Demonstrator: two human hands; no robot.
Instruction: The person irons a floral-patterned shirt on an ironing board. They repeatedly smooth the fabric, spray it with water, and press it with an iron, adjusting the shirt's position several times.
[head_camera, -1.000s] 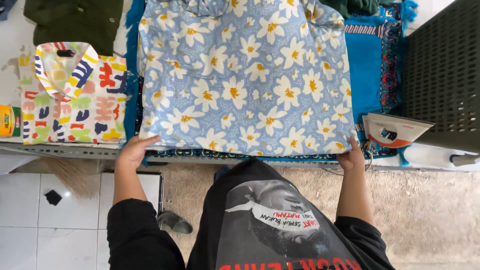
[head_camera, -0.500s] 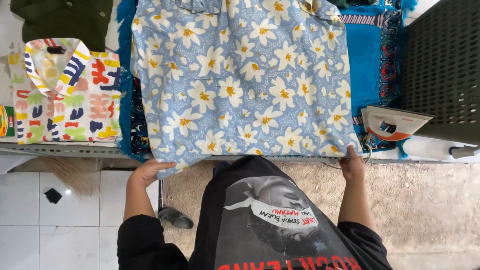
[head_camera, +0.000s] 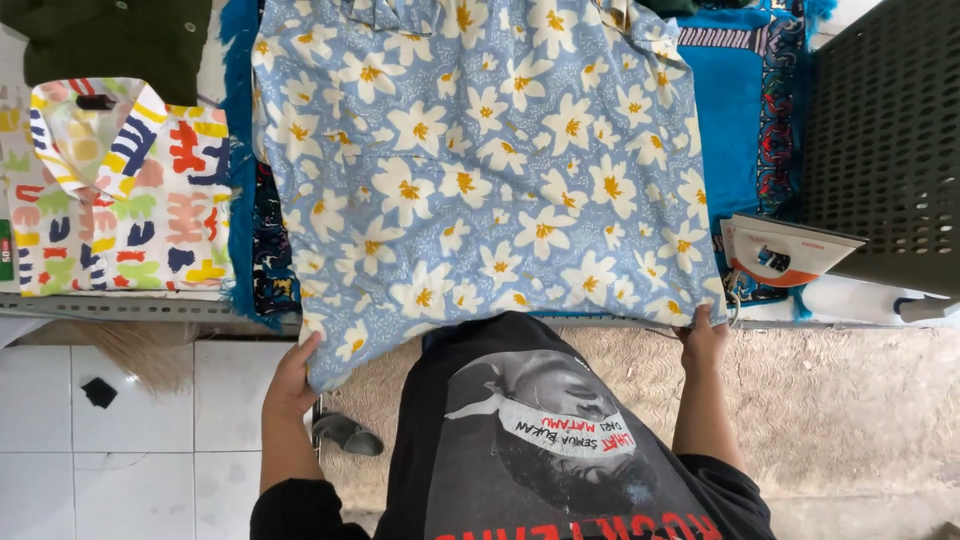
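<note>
The blue floral shirt (head_camera: 480, 170) is on the move: its lower hem, which a second ago lay along the near edge of the worktop (head_camera: 130, 308), now hangs past that edge at lower centre of the frame. Both hands have drawn back toward the body with it. The left hand (head_camera: 292, 375) is closed on the hem's lower-left corner, fingers curled under the cloth, now well below the worktop's edge and out over the tiled floor (head_camera: 60, 440). The right hand (head_camera: 703, 340) pinches the lower-right corner just at the edge. So the garment is being slid toward the person, and it looks like repositioning so that a fresh stretch of cloth comes onto the padded blue cover (head_camera: 735, 110).

Most of the shirt lies spread flat across the middle of the frame. The iron (head_camera: 785, 250) rests at the right, just beside the shirt's right edge. At left sits a folded patterned shirt (head_camera: 120, 190), with a dark green garment (head_camera: 110, 40) above it. A dark perforated basket (head_camera: 885, 140) fills the upper right.
</note>
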